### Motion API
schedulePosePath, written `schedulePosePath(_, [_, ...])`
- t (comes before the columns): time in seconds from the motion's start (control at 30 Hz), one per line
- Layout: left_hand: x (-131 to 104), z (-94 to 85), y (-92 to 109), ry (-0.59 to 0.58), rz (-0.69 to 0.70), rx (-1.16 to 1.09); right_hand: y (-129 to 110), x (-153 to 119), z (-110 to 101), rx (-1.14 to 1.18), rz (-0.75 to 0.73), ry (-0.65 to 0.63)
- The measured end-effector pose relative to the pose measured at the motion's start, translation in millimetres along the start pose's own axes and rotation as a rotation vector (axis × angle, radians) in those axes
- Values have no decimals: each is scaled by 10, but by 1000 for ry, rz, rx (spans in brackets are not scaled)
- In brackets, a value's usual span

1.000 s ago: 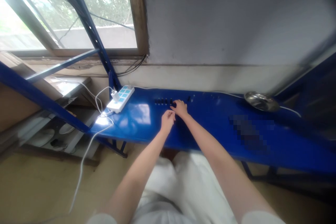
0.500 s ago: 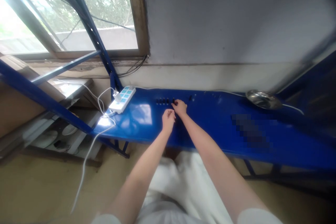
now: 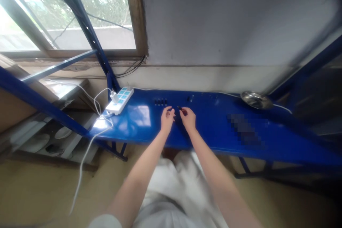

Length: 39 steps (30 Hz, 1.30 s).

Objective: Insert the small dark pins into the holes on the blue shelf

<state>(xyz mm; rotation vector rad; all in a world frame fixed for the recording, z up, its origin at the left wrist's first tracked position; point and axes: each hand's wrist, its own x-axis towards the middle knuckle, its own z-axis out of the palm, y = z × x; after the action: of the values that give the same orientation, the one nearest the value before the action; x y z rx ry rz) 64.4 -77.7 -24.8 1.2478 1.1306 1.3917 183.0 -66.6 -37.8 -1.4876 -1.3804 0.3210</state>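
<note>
Small dark piece (image 3: 180, 108) noted pinched between thumb and fingers of the right hand (image 3: 189, 117), over the blue table (image 3: 208, 128). Left hand (image 3: 167, 118) just beside, fingers loosely bent; whether it grips anything cannot be told. Four similar dark pieces (image 3: 159, 102) lined up beyond it, near the white power strip (image 3: 117, 106).

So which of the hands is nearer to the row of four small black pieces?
Left. The left hand is just on the near side of the row of four small black pieces, by its right end; the right hand is farther off to the right.
</note>
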Motion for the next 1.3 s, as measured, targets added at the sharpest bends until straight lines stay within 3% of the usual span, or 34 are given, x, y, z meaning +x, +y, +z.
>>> schedulePosePath(0.23, [-1,8,-3,-67,-5,-15,72,-42,51,-101,-146,31])
schedulePosePath(0.57, [24,-8,-93,-53,102,60,89,-76,66,-150,-257,-15])
schedulePosePath(1.13, [55,-3,-148,-33,50,63,33,-80,29,-53,-119,55])
schedulePosePath(1.3, [67,-3,-165,-67,40,52,11,-73,16,-137,-101,-64])
